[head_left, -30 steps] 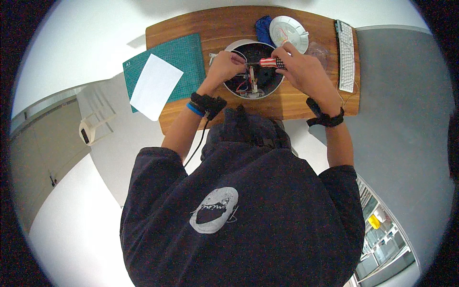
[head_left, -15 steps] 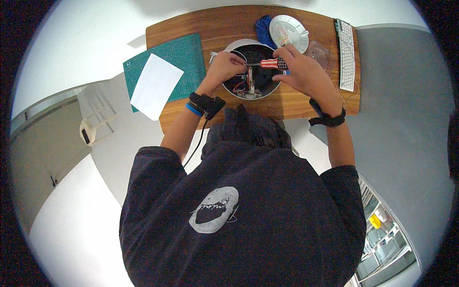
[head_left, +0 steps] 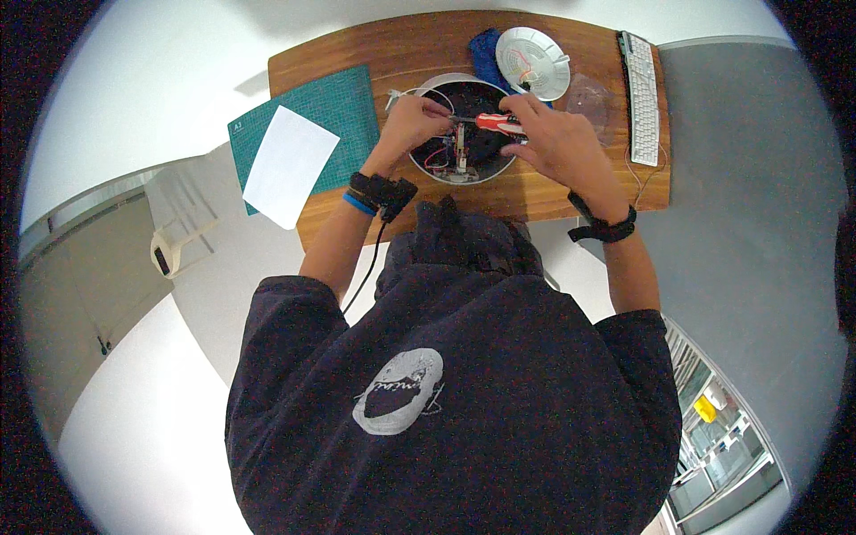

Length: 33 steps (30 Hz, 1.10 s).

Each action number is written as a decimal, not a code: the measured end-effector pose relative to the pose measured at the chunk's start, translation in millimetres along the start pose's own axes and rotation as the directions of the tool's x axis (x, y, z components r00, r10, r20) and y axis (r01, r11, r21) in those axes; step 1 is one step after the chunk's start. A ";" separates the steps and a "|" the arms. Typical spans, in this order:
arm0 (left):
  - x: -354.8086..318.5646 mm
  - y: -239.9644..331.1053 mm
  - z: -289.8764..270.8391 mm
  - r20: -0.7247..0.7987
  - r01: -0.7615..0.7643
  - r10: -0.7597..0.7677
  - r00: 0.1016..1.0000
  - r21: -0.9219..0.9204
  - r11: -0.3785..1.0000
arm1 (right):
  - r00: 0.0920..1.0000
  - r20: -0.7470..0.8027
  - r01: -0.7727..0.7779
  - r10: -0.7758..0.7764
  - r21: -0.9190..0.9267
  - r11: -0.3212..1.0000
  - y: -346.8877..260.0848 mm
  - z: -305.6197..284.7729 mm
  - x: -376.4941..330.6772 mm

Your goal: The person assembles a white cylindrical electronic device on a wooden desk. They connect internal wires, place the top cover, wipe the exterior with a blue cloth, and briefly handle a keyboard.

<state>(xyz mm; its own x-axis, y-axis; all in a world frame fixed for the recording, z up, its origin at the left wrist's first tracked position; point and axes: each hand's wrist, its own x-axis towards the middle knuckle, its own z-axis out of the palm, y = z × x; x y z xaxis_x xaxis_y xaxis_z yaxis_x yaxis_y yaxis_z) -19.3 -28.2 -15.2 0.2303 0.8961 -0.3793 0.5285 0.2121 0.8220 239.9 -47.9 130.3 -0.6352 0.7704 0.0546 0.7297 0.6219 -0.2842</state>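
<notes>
My right hand (head_left: 563, 143) is closed on a screwdriver (head_left: 497, 123) with a red and white handle, held nearly level with its shaft pointing left. My left hand (head_left: 412, 127) pinches with thumb and forefinger near the screwdriver's tip; whatever is between those fingertips is too small to make out. Both hands are above a round housing (head_left: 489, 153) with a white rim and a black inside. Within it stands a narrow upright part (head_left: 460, 147), with red wires (head_left: 436, 160) beside it. A white cable with a plug (head_left: 393, 100) lies at the housing's far left.
Behind the housing lie a white round cover (head_left: 535, 61) with wires and something blue and crumpled (head_left: 483, 55). Clear plastic (head_left: 590, 102) and a white keyboard (head_left: 640, 102) are on the right. A green cutting mat (head_left: 355, 107) with white paper (head_left: 290, 165) occupies the table's left.
The screwdriver's handle has turned, showing stripes where a dark patterned end was visible, and my right fingers have shifted around it. My left hand keeps its pinch. The whole view has shifted slightly.
</notes>
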 end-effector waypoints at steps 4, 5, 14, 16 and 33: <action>-0.7 -7.9 4.6 -0.034 -0.047 0.048 0.998 0.019 0.999 | 0.999 0.014 0.042 -0.042 -0.014 0.999 3.7 2.1 1.0; -1.1 -8.5 5.1 -0.028 -0.051 0.051 0.998 0.002 0.999 | 0.999 0.011 0.042 -0.042 -0.024 0.999 4.7 3.0 1.1; -4.6 -5.1 3.0 -0.049 -0.048 0.050 0.998 0.039 0.998 | 0.998 -0.048 0.033 -0.035 -0.033 0.999 12.3 10.1 3.9; -4.9 -3.8 1.9 -0.054 -0.059 0.062 0.997 0.055 0.997 | 0.996 -0.075 0.042 -0.044 -0.019 0.999 15.0 11.6 2.7; 5.8 -32.8 -1.4 -0.067 -0.043 0.041 0.997 -0.030 0.999 | 0.990 -0.112 0.073 -0.088 -0.132 0.989 13.7 7.3 -10.8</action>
<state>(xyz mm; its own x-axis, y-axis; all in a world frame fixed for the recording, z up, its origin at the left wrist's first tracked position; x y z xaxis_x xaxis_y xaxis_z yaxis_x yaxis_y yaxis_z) -36.4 -29.4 -43.8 0.1967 0.9281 -0.3161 0.4937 0.1848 0.8498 254.9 -48.6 118.9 -0.6646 0.7236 0.1863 0.7084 0.6895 -0.1511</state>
